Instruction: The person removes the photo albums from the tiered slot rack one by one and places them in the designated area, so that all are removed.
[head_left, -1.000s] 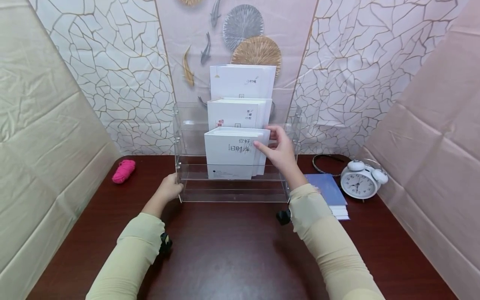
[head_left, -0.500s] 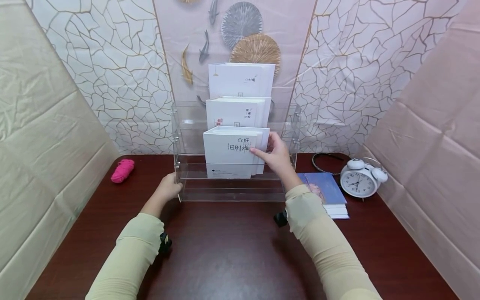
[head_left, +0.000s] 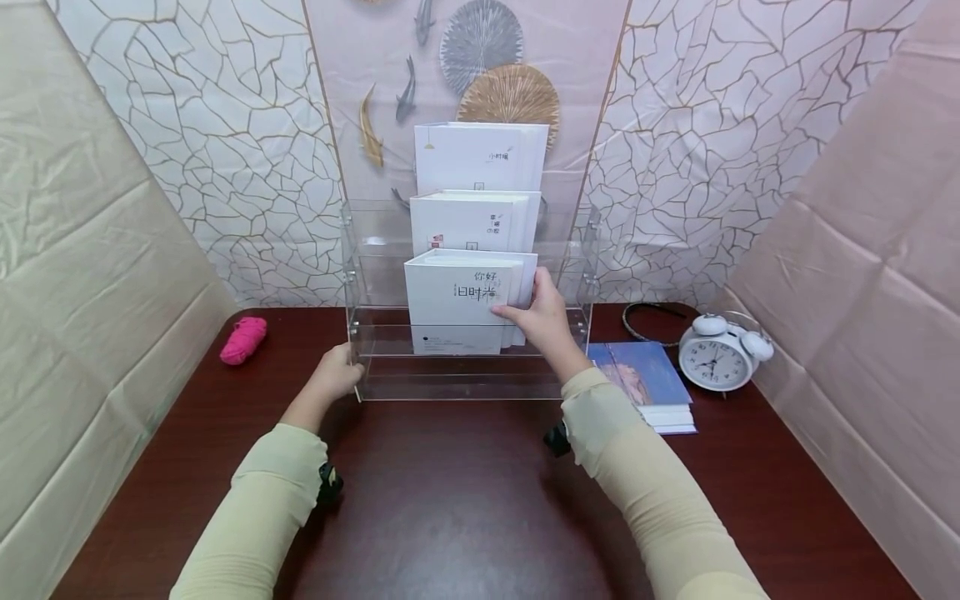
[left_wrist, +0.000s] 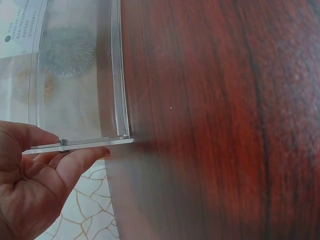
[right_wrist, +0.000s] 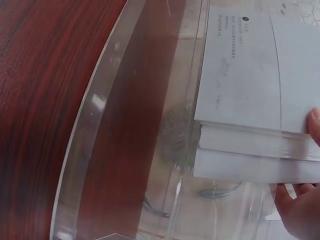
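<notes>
A clear acrylic tiered rack point(head_left: 465, 388) stands on the table, and white books lean in its tiers. My left hand point(head_left: 335, 375) pinches the rack's left side panel; in the left wrist view, thumb and fingers point(left_wrist: 82, 162) lie on either side of that panel. With the thumb across its cover and the fingers behind its right edge, my right hand point(head_left: 546, 321) holds the front white book point(head_left: 450, 300). That book stands behind a clear front strip. Behind it rise a middle white book point(head_left: 457, 223) and a back white book point(head_left: 465, 154). The right fingers are partly hidden.
Right of the rack lie a blue-covered book point(head_left: 648, 371), a white alarm clock point(head_left: 714, 364) and a dark cord point(head_left: 637, 321). A pink yarn bundle point(head_left: 243, 340) rests at the far left of the dark wooden table point(head_left: 450, 492). Patterned cloth point(head_left: 247, 167) hangs behind.
My right hand has slid down and left along the front book's right edge. More of the blue-covered book shows. My left hand keeps its hold on the panel; the view shifts slightly.
</notes>
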